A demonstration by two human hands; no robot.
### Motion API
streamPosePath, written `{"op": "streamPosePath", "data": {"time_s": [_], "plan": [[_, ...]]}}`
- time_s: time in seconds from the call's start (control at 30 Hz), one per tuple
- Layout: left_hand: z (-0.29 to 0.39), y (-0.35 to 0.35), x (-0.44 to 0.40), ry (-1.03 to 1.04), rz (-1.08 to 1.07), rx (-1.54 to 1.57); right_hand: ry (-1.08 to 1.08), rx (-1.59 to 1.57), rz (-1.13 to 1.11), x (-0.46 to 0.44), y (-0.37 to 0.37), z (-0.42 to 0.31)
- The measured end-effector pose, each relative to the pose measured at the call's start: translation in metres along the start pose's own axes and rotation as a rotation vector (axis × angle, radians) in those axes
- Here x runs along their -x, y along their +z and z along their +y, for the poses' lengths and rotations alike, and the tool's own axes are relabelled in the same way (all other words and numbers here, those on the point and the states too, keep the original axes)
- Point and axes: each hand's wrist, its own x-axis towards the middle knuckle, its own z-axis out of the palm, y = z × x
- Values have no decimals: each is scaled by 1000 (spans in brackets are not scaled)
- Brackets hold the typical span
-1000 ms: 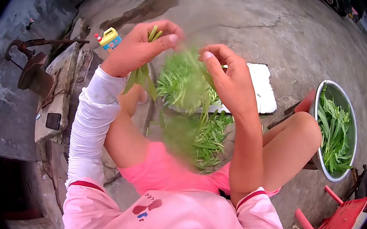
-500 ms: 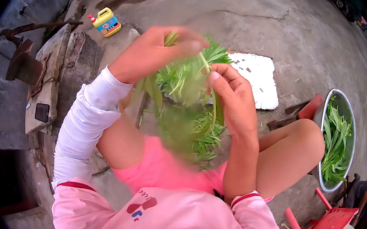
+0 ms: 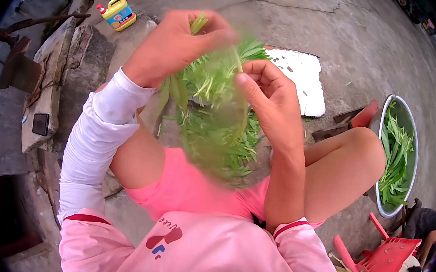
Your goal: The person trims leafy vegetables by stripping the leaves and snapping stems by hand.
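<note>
My left hand, above a white sleeve, is closed around a small bunch of leafy green stems, with leaves hanging below the palm. My right hand pinches a long pale-green stem between thumb and fingers, close to the left hand. That stem and the leaves under it are smeared by motion. Below both hands, between my knees, cut leafy greens lie in a pile, and more loose leaves are spread nearer my lap.
A white board lies beyond my right hand. At the right, a metal basin holds long green leaves. A red plastic chair and part of another person are at lower right. A yellow jug and a phone are at left.
The whole view has shifted slightly, and more of the person at lower right shows. Both hands keep their hold on the greens, still close together; the hanging leaves stay blurred.
</note>
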Motion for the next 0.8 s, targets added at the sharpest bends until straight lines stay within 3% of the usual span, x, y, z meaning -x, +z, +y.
{"op": "streamPosePath", "data": {"time_s": [0.13, 0.23, 0.4, 0.6, 0.73, 0.8], "plan": [[20, 6, 3, -147, 22, 234, 118, -229, 34, -1, -6, -2], [10, 16, 1, -91, -95, 100, 155, -451, 19, 0, -16, 1], [2, 23, -1, -57, -162, 116, 145, -440, 7, 2, -15, -3], [0, 23, -2, -261, -83, 203, 122, -359, 31, 3, -10, -4], [0, 16, -3, -259, -62, 477, 94, -481, 130, 6, -8, -11], [-1, 9, -4, -223, -73, 542, 87, -530, 74, 5, -14, -9]]}}
